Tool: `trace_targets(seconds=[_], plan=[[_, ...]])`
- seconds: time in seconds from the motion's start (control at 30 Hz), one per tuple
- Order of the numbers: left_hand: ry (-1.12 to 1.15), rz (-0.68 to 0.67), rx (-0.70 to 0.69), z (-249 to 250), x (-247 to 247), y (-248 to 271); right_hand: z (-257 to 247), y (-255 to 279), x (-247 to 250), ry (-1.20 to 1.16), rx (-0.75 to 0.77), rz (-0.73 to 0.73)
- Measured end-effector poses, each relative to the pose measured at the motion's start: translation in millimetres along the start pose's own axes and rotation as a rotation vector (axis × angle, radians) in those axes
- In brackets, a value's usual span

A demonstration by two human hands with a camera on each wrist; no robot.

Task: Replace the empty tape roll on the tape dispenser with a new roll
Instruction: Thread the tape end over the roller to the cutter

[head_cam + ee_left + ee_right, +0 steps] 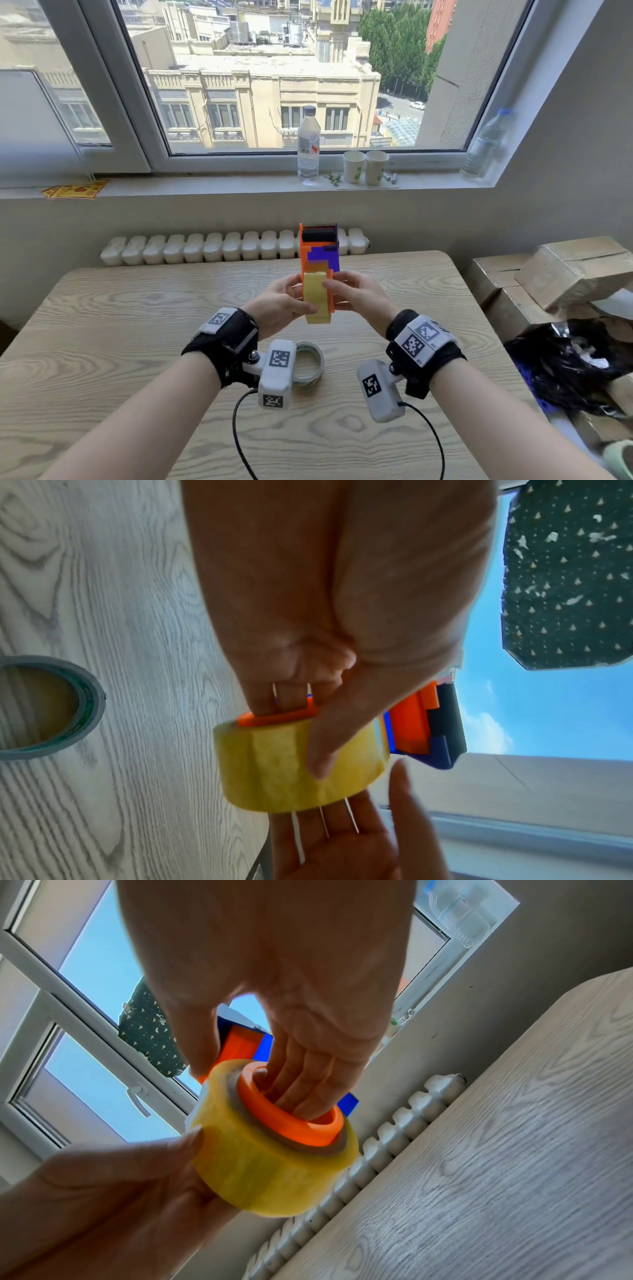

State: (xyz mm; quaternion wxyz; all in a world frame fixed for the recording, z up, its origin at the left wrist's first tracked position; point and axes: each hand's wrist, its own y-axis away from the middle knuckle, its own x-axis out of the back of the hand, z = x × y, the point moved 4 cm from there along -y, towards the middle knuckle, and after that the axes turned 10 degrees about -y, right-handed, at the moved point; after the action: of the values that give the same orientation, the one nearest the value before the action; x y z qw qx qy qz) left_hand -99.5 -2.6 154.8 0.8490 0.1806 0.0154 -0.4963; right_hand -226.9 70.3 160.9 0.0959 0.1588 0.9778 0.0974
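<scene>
Over the wooden table (137,325) both hands hold an orange and purple tape dispenser (320,253) upright, with a full yellow tape roll (317,294) sitting on its orange hub (308,1123). My left hand (277,305) grips the dispenser (411,723) from the left, thumb across the roll (274,764) and fingers behind the orange side plate. My right hand (356,294) pinches the roll (267,1172), fingers inside the hub and thumb on the roll's outer face. An empty grey tape core (310,368) lies flat on the table near my left wrist.
A white radiator (205,248) runs behind the table's far edge. On the windowsill stand a water bottle (309,144) and two paper cups (364,168). Cardboard boxes (565,270) and a black plastic bag (565,370) crowd the table's right side.
</scene>
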Motion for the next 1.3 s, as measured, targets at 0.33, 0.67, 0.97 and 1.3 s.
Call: trace_targets(seconds=[0.33, 0.67, 0.97, 1.3], plan=[[-0.025, 0.051, -0.006, 2, 2, -1, 0, 1, 2, 0.000, 0.022, -0.039], [-0.044, 0.063, -0.006, 5, 9, 2, 1, -4, -5, 0.033, 0.029, -0.003], [-0.018, 0.081, -0.030, 8, 5, 5, -2, -5, -11, -0.002, 0.017, 0.003], [-0.056, 0.074, -0.011, 4, 9, 7, -2, 1, -15, 0.044, 0.031, 0.024]])
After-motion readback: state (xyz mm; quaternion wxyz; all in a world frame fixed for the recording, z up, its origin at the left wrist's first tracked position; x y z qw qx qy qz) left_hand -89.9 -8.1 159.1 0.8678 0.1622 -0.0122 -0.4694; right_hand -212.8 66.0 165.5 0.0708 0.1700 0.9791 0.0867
